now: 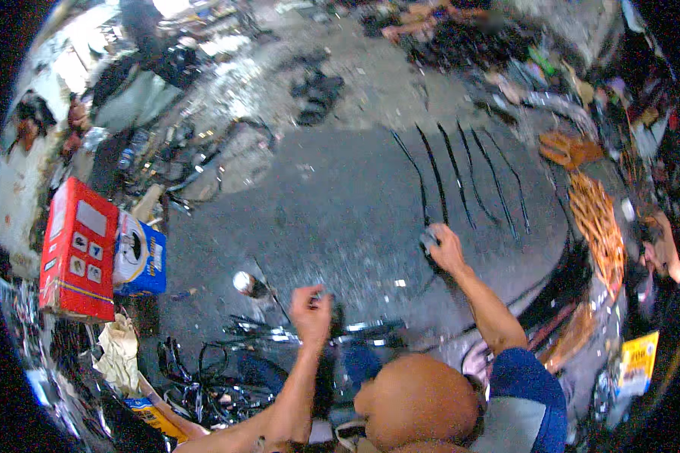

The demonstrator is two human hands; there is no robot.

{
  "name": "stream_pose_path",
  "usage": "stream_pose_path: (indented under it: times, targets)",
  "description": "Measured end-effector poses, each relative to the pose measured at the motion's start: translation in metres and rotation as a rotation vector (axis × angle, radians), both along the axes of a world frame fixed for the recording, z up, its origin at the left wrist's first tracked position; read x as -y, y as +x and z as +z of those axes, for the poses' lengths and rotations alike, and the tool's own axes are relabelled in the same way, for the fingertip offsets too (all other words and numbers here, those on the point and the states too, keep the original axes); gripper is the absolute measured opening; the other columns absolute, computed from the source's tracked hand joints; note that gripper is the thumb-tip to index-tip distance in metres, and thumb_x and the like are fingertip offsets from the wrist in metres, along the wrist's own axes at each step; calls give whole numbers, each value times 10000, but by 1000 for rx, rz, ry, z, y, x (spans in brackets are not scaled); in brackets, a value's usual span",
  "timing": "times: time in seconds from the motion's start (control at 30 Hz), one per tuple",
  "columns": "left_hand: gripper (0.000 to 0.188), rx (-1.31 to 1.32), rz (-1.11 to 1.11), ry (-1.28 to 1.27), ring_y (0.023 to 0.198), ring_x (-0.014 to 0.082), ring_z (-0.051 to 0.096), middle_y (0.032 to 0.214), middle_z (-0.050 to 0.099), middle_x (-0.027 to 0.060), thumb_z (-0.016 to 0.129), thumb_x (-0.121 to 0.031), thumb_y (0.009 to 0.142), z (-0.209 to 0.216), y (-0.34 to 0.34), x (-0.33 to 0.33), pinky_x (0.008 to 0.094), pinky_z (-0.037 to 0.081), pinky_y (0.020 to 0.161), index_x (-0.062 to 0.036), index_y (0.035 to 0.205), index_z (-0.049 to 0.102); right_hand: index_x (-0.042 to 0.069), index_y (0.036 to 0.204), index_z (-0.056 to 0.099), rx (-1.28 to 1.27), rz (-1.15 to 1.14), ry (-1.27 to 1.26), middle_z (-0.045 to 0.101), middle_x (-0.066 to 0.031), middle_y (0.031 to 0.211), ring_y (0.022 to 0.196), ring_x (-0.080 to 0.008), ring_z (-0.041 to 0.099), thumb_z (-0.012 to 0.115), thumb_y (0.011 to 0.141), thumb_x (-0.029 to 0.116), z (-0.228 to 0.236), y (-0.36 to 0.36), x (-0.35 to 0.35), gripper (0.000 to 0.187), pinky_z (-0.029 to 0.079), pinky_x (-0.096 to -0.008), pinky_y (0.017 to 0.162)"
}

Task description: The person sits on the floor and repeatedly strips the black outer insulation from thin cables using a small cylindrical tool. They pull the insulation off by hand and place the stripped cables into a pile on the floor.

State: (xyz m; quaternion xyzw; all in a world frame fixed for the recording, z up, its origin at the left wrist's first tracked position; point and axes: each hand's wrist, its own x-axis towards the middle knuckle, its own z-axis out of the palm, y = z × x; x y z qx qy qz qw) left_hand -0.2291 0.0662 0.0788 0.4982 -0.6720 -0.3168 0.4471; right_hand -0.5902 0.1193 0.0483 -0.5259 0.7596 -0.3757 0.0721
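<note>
Several thin dark strips (461,175) lie side by side on a dark grey sheet, running away from me. My right hand (446,249) is at the near ends of the leftmost strips. Its fingers are closed round a small greyish thing (429,237) that is too blurred to name. Lower and to the left, my left hand (310,313) is raised with its fingers curled together. Something small and shiny shows at its fingertips, but its kind is unclear. Beside that hand, a thin rod (273,294) slants past a small round white thing (243,282).
At the left stand a red box (79,253) and a blue box (149,263). A bundle of brown sticks (598,226) lies at the right, below an orange-brown piece (570,151). Dark tangled strips (196,370) lie near me. A yellow printed card (637,362) is at the lower right.
</note>
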Motion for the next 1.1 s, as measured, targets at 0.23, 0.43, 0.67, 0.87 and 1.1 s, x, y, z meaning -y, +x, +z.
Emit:
stream_pose_path:
  times: [0.23, 0.43, 0.67, 0.87, 1.1]
  targets:
    - [654, 20, -564, -99, 1274, 335, 444, 1364, 471, 171, 643, 40, 710, 33, -109, 9, 394, 370, 1070, -53, 1332, 463, 22, 870, 670, -53, 469, 30, 658, -157, 873, 824, -338, 646, 568, 703, 44, 78, 51, -1, 197, 520, -385, 764]
    - [423, -18, -457, 78, 910, 212, 648, 1013, 679, 105, 654, 7, 788, 41, -100, -27, 314, 514, 796, -51, 1206, 615, 59, 984, 681, 530, 382, 83, 687, -120, 1008, 923, -225, 658, 702, 818, 212, 99, 93, -34, 227, 504, -352, 800]
    - [257, -663, -84, 510, 622, 92, 579, 841, 679, 27, 657, -98, 877, 83, -56, -47, 204, 465, 592, -54, 1131, 674, 44, 1191, 554, 422, 547, 66, 658, -134, 1104, 1060, -240, 624, 787, 725, 223, 129, 157, -19, 551, 474, -378, 927]
    - [166, -576, 107, 425, 625, 72, 542, 763, 644, 8, 705, -51, 821, 87, -31, -35, 206, 424, 611, 5, 975, 678, 12, 963, 638, 219, 531, 42, 667, -161, 984, 901, -317, 664, 725, 665, 143, 132, 182, -5, 337, 528, -393, 780]
    - [130, -934, 120, 696, 670, 64, 571, 784, 652, 1, 724, -27, 794, 80, -20, -35, 197, 415, 580, -41, 907, 662, 19, 836, 640, 64, 646, -54, 606, -148, 807, 728, -342, 616, 711, 638, 151, 132, 192, 1, 248, 504, -414, 641]
